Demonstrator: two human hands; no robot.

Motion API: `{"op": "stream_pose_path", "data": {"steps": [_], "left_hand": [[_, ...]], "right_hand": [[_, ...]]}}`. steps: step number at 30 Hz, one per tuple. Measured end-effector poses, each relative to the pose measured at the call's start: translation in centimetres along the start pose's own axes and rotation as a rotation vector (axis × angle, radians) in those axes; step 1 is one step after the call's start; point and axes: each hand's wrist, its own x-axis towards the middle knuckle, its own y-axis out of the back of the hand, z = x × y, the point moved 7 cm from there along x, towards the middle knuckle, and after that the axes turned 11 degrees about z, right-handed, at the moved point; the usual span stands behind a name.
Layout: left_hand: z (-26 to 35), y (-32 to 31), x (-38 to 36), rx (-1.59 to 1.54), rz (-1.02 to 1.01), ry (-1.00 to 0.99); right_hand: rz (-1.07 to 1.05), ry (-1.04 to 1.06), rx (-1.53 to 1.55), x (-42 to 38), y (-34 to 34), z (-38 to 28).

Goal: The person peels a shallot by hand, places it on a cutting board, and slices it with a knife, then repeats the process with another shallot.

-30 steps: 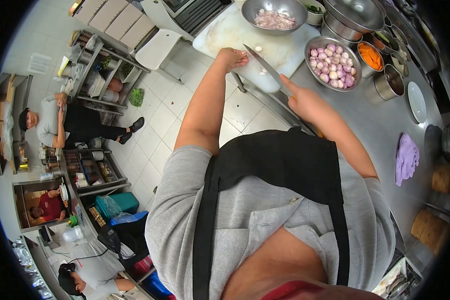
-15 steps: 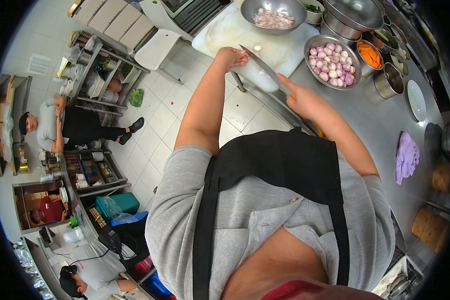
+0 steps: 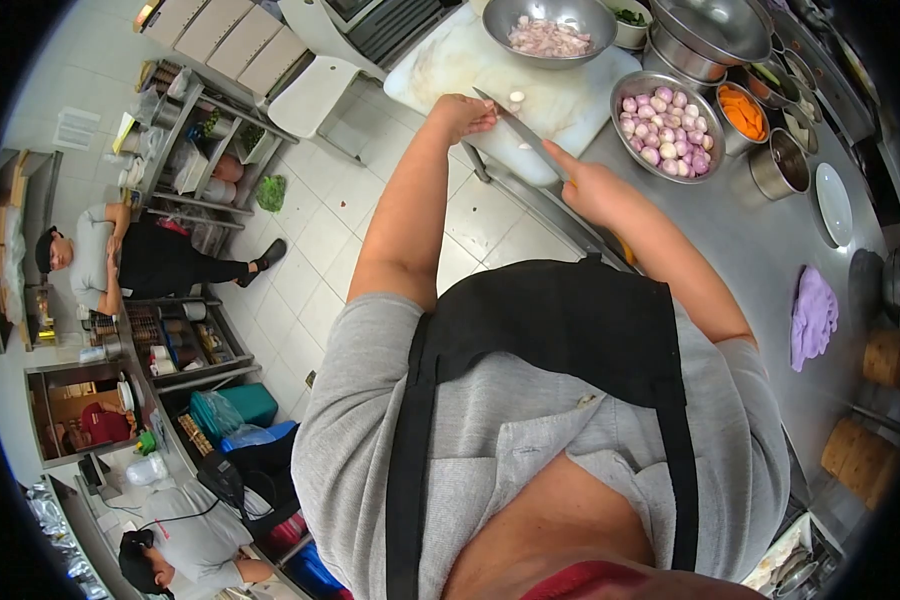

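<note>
My right hand grips a kitchen knife with a yellow-orange handle. Its blade points away to the left, over the near edge of the white cutting board. Beside the knife tip, my left hand has its fingers curled together; whatever is inside them is hidden. A small pale peeled piece lies on the board just past the blade. Right of the board stands a metal bowl of purple-white shallots. At the board's far side, another metal bowl holds chopped pale pieces.
A metal container of orange slices, an empty-looking pot, a white oval dish and a purple cloth are on the steel counter. A white chair stands left. Other people are at the far left.
My right hand and the knife have shifted slightly up and left, towards my left hand. My left hand stays almost in place. The person at the far left has moved their legs.
</note>
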Motion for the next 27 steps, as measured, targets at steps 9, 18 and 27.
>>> {"op": "stream_pose_path", "data": {"steps": [9,18,27], "left_hand": [[-0.3,0.5,0.3,-0.098,-0.03,0.051],[0.0,0.3,0.1,0.004,0.006,0.067],[0.2,0.8,1.6,0.414,0.118,-0.015]], "right_hand": [[-0.058,-0.031,-0.025,-2.3,1.4,0.8],[0.077,-0.049,-0.015,-0.8,0.2,1.4],[-0.048,-0.262,0.611,-2.7,0.5,2.2]]}}
